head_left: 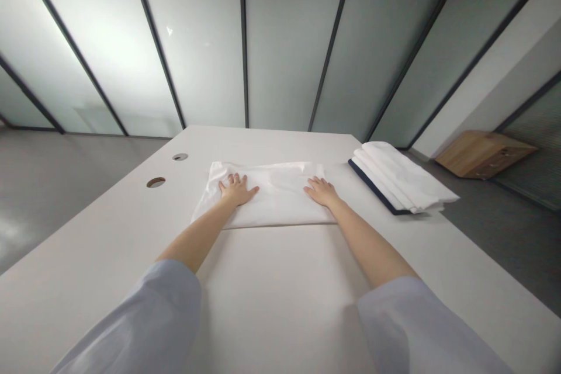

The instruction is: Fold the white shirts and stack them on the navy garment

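A white folded cloth lies flat across the middle of the table, its long edge toward me and slight creases along its far side. My left hand rests palm down on its left part, fingers spread. On the right part lies my right hand, also flat with its fingers apart. Neither hand grips anything; both press on or touch the cloth's top. What kind of cloth it is, I cannot make out.
A stack of folded white cloths sits at the table's right edge, with a dark navy piece beneath. Two round holes, one a cable opening, are at the left of the white table. A wooden cabinet stands beyond, right.
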`<state>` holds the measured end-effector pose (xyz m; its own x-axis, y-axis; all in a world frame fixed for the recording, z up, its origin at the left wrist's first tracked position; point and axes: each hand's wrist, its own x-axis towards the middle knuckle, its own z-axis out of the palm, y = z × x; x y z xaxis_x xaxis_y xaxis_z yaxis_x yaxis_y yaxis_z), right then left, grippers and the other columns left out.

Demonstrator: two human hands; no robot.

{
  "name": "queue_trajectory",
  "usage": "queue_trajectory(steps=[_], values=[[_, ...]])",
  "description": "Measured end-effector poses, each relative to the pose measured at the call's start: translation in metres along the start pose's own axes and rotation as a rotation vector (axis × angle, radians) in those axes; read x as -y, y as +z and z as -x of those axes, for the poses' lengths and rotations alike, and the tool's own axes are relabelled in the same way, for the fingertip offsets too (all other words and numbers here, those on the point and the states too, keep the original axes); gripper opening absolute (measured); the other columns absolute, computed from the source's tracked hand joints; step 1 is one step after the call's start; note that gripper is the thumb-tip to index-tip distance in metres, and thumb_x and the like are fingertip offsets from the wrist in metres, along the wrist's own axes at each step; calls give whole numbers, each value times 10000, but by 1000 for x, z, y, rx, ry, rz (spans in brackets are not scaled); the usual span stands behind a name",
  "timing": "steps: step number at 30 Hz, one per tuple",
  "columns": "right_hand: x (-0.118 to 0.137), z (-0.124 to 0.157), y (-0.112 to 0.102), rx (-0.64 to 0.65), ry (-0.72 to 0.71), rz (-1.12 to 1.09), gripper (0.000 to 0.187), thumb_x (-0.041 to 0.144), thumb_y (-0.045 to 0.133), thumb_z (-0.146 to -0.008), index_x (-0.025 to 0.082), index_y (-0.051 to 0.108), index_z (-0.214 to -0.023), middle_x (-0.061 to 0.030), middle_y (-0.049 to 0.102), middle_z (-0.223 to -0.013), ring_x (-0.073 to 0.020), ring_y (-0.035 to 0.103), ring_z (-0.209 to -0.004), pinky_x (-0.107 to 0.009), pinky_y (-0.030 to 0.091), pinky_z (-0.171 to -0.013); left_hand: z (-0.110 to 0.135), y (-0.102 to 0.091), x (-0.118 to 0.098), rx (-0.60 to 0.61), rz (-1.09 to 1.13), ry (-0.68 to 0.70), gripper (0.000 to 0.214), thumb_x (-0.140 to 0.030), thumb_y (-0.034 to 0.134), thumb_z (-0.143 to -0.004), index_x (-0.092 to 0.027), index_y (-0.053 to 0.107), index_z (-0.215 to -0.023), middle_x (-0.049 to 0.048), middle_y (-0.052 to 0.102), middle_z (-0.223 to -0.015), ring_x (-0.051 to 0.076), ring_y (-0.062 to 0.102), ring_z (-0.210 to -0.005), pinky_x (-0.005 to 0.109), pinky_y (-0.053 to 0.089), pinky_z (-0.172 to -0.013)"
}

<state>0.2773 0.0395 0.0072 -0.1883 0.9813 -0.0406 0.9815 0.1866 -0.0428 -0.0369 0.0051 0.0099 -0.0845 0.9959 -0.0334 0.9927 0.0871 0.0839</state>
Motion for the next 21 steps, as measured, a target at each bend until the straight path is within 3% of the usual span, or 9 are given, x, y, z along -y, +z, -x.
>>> queue_trajectory(steps=[3,6,9,11,16,21], values=[[13,6,-10,-66,33,42,489,445,365,-953,173,524,-1326,-163,448,-1439,-327,349,-1347,-500,231,-1087,9,-14,-17,-24,-53,26,659,-586,338,-890,-188,410,-1411,193,323,-1515,413,225,-1400,674,193,-1057],[44,17,-23,-154,0,55,411,360,418,-934,175,560,-1273,-171,519,-1358,-320,407,-1299,-459,265,-1070,22,-27,-45,-34,-65,139,475,-410,411,-901,-206,495,-1322,167,473,-1396,350,390,-1310,562,333,-1026],[80,34,-24,-109,-143,-16,391,351,355,-955,221,564,-1258,-130,556,-1334,-283,512,-1203,-396,367,-991,35,-26,-68,47,24,183,459,-449,362,-922,-200,542,-1262,170,556,-1286,325,497,-1212,491,432,-940],[99,46,-16,-79,-215,-47,418,363,266,-983,245,576,-1236,-102,574,-1326,-265,533,-1181,-405,367,-996,42,-18,-75,74,49,175,488,-464,306,-938,-199,535,-1277,179,545,-1313,332,487,-1231,531,413,-955],[110,61,6,-58,-170,-57,538,472,185,-989,249,464,-1391,-98,372,-1518,-322,328,-1374,-522,203,-1104,53,6,-64,5,23,188,609,-524,226,-944,-225,350,-1461,148,271,-1559,346,215,-1430,629,198,-1087],[78,54,8,34,-55,-54,612,550,199,-966,249,357,-1474,-98,260,-1570,-320,239,-1421,-524,163,-1124,49,6,-19,50,12,101,789,-704,179,-875,-241,274,-1506,124,174,-1593,377,141,-1449,647,154,-1097]])
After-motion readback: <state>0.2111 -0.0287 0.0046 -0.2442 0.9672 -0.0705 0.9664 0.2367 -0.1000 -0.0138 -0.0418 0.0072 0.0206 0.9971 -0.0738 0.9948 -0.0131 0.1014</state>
